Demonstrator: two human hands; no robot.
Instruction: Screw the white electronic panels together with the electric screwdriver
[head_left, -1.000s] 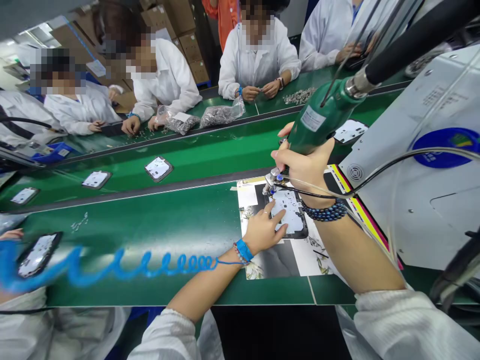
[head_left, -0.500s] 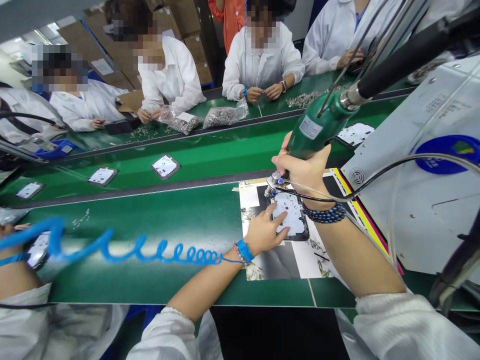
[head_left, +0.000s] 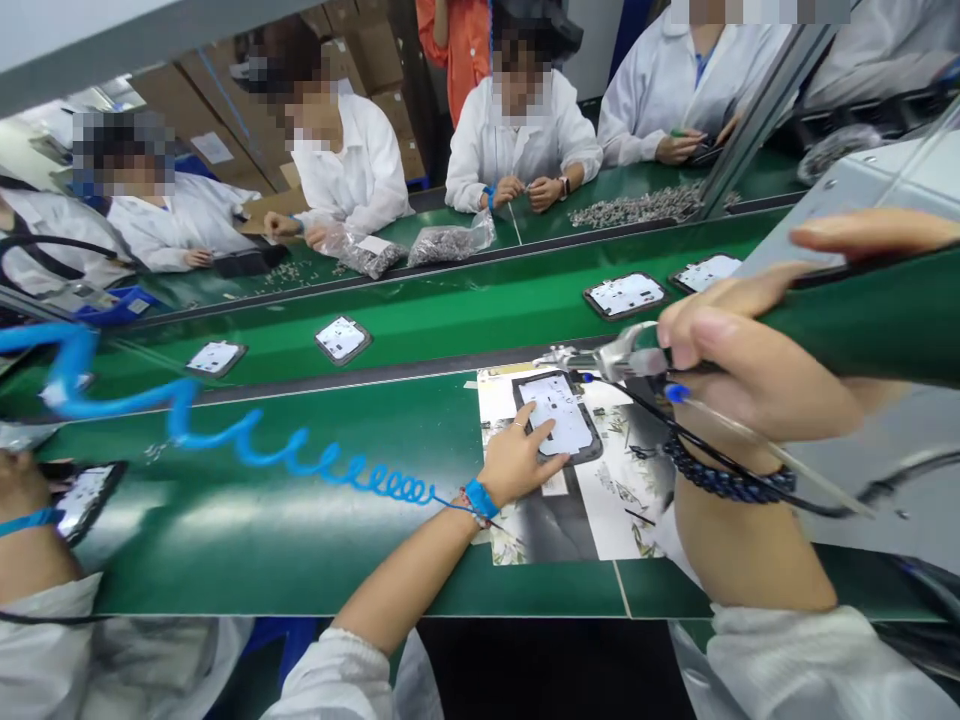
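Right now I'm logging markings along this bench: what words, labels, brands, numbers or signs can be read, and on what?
No legible text anywhere.
Printed sheet under the black-framed white panel: any print too fine to read.
Bag label, on a clear plastic bag: too small and blurred.
Box label, on a cardboard box: too blurred.
Bin label, on a blue bin: too small.
Green handheld tool: no lettering visible.

You are on a factory assembly line, as you can tell from the green belt (head_left: 457, 305) with panels (head_left: 626, 294) spaced along it, co-workers in white coats (head_left: 480, 150) at a bench (head_left: 546, 226), bags (head_left: 450, 240) of small parts, stacked cartons (head_left: 367, 70), and your wrist strap (head_left: 480, 498) with its coiled cord (head_left: 259, 459).
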